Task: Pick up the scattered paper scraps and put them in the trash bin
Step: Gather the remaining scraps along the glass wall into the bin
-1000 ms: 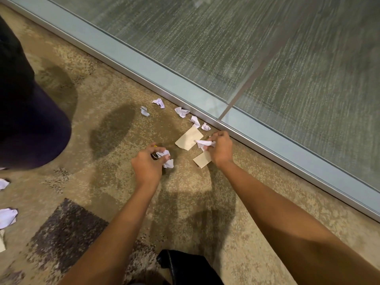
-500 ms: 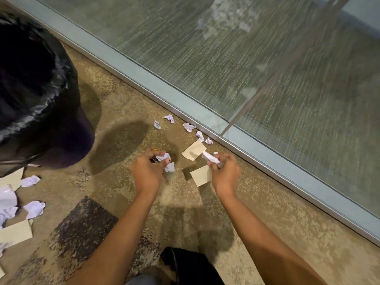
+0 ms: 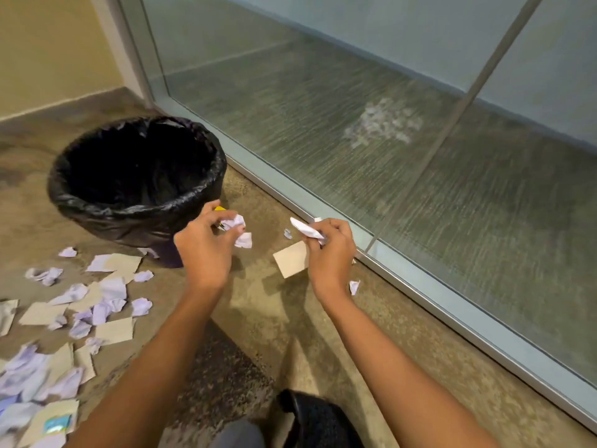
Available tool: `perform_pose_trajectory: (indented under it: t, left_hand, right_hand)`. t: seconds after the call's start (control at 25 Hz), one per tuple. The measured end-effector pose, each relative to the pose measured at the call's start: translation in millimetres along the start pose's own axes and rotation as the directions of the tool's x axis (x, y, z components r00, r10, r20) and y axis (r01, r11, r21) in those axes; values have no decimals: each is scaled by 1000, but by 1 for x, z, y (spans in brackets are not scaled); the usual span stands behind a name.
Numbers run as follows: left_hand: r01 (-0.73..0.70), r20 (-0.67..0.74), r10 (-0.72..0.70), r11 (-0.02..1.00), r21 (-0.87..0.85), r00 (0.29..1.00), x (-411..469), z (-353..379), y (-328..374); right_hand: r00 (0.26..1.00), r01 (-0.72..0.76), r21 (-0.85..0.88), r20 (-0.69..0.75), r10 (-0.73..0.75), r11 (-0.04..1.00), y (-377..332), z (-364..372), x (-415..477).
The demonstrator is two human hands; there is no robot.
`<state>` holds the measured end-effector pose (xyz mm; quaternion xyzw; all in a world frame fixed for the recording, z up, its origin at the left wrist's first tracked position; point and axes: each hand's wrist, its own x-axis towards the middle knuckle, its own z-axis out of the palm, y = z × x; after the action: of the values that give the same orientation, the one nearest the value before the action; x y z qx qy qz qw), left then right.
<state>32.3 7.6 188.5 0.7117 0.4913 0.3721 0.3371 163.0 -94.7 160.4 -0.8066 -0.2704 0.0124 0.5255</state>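
Fingers of left hand [image 3: 206, 250] pinch crumpled white paper scraps [image 3: 240, 229]; right hand [image 3: 329, 250] pinches white wad [image 3: 307, 229]. Paper likely light, soft, crushable: grip anywhere. Black-lined round trash bin [image 3: 97, 206] near.

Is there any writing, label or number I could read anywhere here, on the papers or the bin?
None can be read.
Tan card with a teal patch at lower left: a printed mark, too blurred to read.
Crumpled paper scraps: no print visible.
Trash bin: no label visible.
Yellow item in the left hand: mostly hidden, nothing legible.
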Motion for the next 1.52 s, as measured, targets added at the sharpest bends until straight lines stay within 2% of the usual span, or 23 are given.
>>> perform_pose_trajectory:
  t: [0.16,0.36,0.48,0.6,0.76,0.88,1.0,1.12,1.28,1.52]
  left_hand:
    - [-12,-146,17,999,38,989,16,-60,10]
    - [-3,-225,12,999,40,974,58,-121,-3]
    - [14,-197,-7,999,31,980,88,-139,-26]
    - [76,-190,-65,996,52,980,112,-144,-43]
    - [206,-112,-200,978,43,973,147,-139,-54]
    - [299,-24,-299,946,123,954,169,-127,-64]
    - [308,80,-327,933,186,942,181,-115,-76]
    - [256,125,-287,942,215,950,185,-106,-88]
    - [161,13,-166,970,180,986,176,-99,-89]
    - [-66,-51,68,997,47,996,128,-75,-58]
  right_hand:
    - [998,65,46,16,-66,997,-53,9,-4]
    - [987,146,104,46,-151,984,-119,52,-4]
    - [986,151,124,55,-159,981,-150,89,-2]
    - [988,111,72,101,-118,991,-168,131,5]
    - [979,58,-17,198,-53,998,-171,180,21]
    - [975,0,-30,223,7,1000,-165,204,29]
    - [924,-9,-64,380,33,998,-152,215,39]
    - [903,9,-81,430,27,997,-141,216,49]
    - [953,45,32,299,-53,998,-136,206,47]
    - [984,129,141,100,-144,982,-99,152,38]
